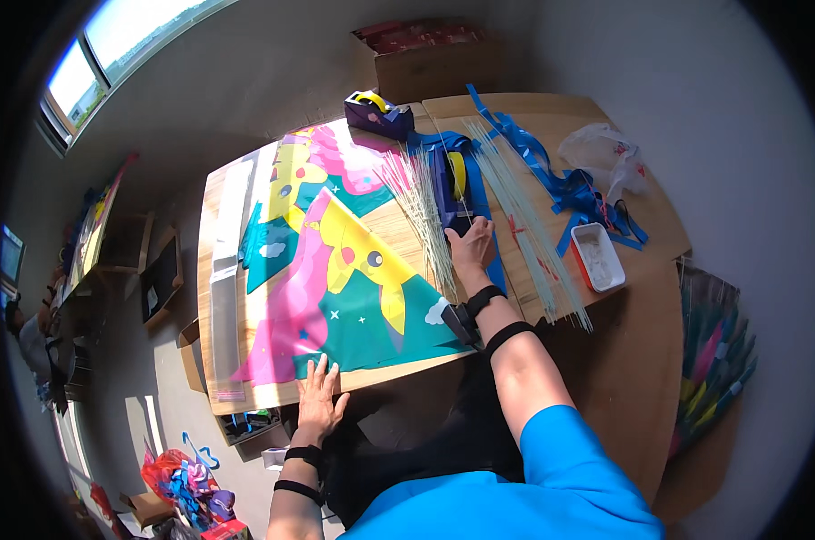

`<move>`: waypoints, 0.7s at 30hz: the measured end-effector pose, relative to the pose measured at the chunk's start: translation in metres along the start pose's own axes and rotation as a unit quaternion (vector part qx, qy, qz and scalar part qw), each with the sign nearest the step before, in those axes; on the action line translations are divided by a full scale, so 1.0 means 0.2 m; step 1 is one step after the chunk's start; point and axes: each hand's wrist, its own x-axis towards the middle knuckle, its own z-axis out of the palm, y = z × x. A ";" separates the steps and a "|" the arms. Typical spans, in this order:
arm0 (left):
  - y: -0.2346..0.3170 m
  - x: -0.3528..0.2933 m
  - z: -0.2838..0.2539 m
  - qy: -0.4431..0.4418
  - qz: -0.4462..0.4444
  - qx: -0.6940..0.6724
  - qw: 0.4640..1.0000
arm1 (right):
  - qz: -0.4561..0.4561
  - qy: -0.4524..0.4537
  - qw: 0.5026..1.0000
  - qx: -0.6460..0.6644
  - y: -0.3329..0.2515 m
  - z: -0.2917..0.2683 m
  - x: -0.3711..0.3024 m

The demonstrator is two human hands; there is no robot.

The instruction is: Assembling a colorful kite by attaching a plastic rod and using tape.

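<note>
A triangular kite sail (371,306) in teal, pink and yellow, printed with a cartoon animal, lies flat on the wooden table. My left hand (318,396) rests open at its near edge, fingers spread. At the front end of a dark tape dispenser (445,184) with a yellow core is my right hand (472,243), fingers curled and thumb to the left. What those fingers pinch, if anything, is too small to make out. Thin pale rods (419,202) with pink tips lie left of the dispenser. Under the upper sail edge, another printed sail (290,180) shows.
A second tape dispenser (379,115) stands at the far edge. More thin rods (525,216), blue ribbon (574,189), a clear plastic bag (601,148) and a red-and-white tub (597,256) lie to the right. Clear plastic strip (225,297) runs along the table's left side.
</note>
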 end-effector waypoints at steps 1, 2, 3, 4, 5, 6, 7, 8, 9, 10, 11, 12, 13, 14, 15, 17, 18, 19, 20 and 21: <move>0.00 0.00 0.01 0.003 0.002 0.002 1.000 | 0.044 -0.013 0.999 -0.003 -0.01 0.02 0.01; 0.00 0.00 0.01 -0.006 -0.002 0.007 1.000 | 0.093 -0.028 0.995 0.008 -0.01 0.03 0.03; 0.01 -0.01 0.00 -0.016 -0.008 0.009 1.000 | 0.093 -0.021 0.995 0.011 0.00 0.04 0.02; 0.01 -0.01 0.00 -0.016 -0.005 0.011 1.000 | 0.093 -0.014 0.995 0.015 0.01 0.05 0.02; 0.01 0.00 -0.01 -0.019 -0.006 0.012 1.000 | 0.092 -0.008 0.996 0.019 0.01 0.06 0.03; 0.02 -0.01 0.00 -0.024 -0.010 0.009 1.000 | 0.090 -0.028 0.996 0.002 0.03 0.07 0.02; 0.02 -0.01 0.00 -0.028 -0.014 0.006 0.999 | 0.067 -0.007 0.998 0.004 0.04 0.07 0.03; 0.02 0.00 0.00 -0.019 -0.010 0.012 1.000 | 0.043 0.013 0.999 0.005 0.05 0.07 0.05; 0.02 0.00 0.01 -0.012 0.001 0.005 1.000 | 0.018 0.024 1.000 0.003 0.07 0.08 0.03; 0.02 0.00 0.01 -0.001 0.007 -0.001 1.000 | 0.018 0.035 0.999 0.006 0.06 0.06 0.03; 0.02 0.00 0.00 0.011 0.012 -0.007 1.000 | 0.017 0.045 0.999 0.005 0.06 0.03 0.03; 0.04 0.00 -0.01 0.006 0.002 -0.015 1.000 | -0.021 0.062 0.998 0.012 0.08 0.01 0.00; 0.04 0.01 -0.02 0.011 0.001 -0.029 1.000 | -0.059 0.081 0.995 0.023 0.05 -0.03 -0.04; 0.03 -0.01 -0.04 0.013 -0.003 -0.032 0.999 | -0.056 0.045 0.996 0.046 0.02 -0.06 -0.12; 0.05 0.01 -0.04 0.015 0.003 -0.038 0.999 | -0.051 0.017 0.997 0.064 0.01 -0.13 -0.19; 0.09 0.01 -0.02 0.118 0.007 -0.064 0.991 | -0.127 -0.051 0.983 0.122 0.04 -0.14 -0.41; 0.11 0.01 -0.01 0.166 0.008 -0.072 0.983 | -0.131 -0.091 0.969 0.186 0.00 -0.17 -0.53; 0.19 0.05 -0.03 0.184 0.020 -0.164 0.969 | -0.111 -0.153 0.950 0.247 -0.02 -0.20 -0.64; 0.31 0.10 -0.05 0.183 0.001 -0.318 0.930 | -0.165 -0.160 0.944 0.235 -0.07 -0.24 -0.73; 0.42 0.15 -0.08 0.180 -0.017 -0.461 0.869 | -0.154 -0.188 0.937 0.252 -0.10 -0.24 -0.82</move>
